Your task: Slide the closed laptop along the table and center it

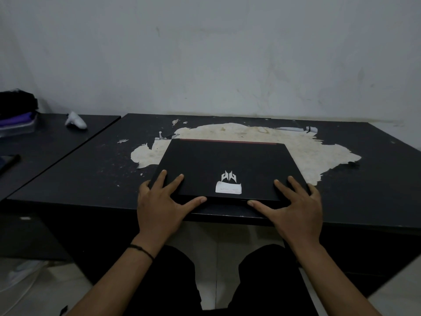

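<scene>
A closed black laptop (225, 165) lies flat on the black table (91, 169), near its front edge. Its lid has a silver logo, a white sticker and a red strip along the far edge. My left hand (159, 201) holds the laptop's near left corner, with fingers spread on the lid and the thumb along the front edge. My right hand (293, 206) holds the near right corner the same way.
The tabletop has a large pale patch (303, 147) where the black surface has peeled, partly under the laptop. A second black table (50, 137) stands to the left, with a white object (76, 120) and a dark pile (17, 110) on it. A wall rises behind.
</scene>
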Demonstrator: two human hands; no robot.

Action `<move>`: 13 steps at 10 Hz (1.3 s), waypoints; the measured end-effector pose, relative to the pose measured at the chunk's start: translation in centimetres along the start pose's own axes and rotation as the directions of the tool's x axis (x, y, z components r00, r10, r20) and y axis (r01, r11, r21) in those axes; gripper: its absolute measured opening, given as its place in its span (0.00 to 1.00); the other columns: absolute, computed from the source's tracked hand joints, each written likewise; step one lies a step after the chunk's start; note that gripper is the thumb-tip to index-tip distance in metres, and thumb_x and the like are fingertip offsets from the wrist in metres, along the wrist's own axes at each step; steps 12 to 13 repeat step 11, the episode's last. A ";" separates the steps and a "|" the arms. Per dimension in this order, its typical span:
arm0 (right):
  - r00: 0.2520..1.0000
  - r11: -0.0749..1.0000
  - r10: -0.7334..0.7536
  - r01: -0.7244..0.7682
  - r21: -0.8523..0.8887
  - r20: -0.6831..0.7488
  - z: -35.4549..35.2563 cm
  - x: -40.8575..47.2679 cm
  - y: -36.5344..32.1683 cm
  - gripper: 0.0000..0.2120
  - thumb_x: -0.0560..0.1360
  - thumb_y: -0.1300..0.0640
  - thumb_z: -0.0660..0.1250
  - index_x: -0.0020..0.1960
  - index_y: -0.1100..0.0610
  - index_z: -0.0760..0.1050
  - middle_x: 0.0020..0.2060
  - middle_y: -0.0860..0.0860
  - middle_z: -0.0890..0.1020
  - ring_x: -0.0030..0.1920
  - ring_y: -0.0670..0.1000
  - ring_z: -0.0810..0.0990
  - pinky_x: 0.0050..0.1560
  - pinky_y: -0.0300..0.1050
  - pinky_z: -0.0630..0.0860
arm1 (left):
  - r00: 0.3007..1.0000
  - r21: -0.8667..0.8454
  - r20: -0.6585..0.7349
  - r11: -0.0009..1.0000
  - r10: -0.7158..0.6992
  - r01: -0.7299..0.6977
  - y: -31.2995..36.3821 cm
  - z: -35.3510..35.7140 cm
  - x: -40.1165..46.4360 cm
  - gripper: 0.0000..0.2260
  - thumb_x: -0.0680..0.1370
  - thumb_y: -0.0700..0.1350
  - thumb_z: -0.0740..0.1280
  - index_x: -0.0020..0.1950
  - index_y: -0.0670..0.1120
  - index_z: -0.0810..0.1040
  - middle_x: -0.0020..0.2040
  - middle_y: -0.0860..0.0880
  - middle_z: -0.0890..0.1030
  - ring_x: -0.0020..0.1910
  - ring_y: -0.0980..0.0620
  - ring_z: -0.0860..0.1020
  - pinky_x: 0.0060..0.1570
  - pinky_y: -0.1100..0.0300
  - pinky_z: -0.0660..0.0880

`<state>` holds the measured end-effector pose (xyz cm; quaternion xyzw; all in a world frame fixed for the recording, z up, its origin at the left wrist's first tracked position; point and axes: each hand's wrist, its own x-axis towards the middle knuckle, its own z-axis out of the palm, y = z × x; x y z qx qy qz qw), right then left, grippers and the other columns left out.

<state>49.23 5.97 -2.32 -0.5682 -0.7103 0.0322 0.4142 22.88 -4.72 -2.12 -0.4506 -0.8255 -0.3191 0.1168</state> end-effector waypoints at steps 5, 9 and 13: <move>1.000 0.999 -0.004 0.003 -0.034 -0.003 0.2 0.0 0.1 0.44 0.54 0.22 0.69 0.61 0.47 0.81 0.67 0.50 0.78 0.72 0.62 0.65 0.68 0.60 0.69 | 0.999 -0.018 -0.036 1.000 -0.006 0.006 0.1 0.2 -0.3 0.41 0.60 0.81 0.62 0.67 0.61 0.78 0.74 0.51 0.72 0.68 0.38 0.68 0.65 0.46 0.72; 0.999 0.991 -0.047 0.047 -0.128 0.004 0.1 0.8 -0.8 0.33 0.69 0.25 0.59 0.59 0.47 0.82 0.68 0.50 0.77 0.74 0.59 0.65 0.74 0.68 0.51 | 0.999 0.000 -0.008 0.999 0.032 -0.032 1.4 -0.8 0.6 0.35 0.69 0.78 0.55 0.65 0.58 0.80 0.72 0.47 0.74 0.74 0.42 0.64 0.74 0.39 0.56; 0.988 0.983 -0.149 0.152 -0.100 0.042 0.4 5.4 -4.6 0.21 0.74 0.37 0.64 0.59 0.48 0.82 0.63 0.50 0.81 0.70 0.56 0.71 0.73 0.67 0.53 | 0.992 0.041 0.022 0.992 0.122 -0.123 4.8 -1.5 5.8 0.28 0.73 0.71 0.57 0.62 0.56 0.82 0.63 0.49 0.81 0.67 0.43 0.73 0.69 0.39 0.65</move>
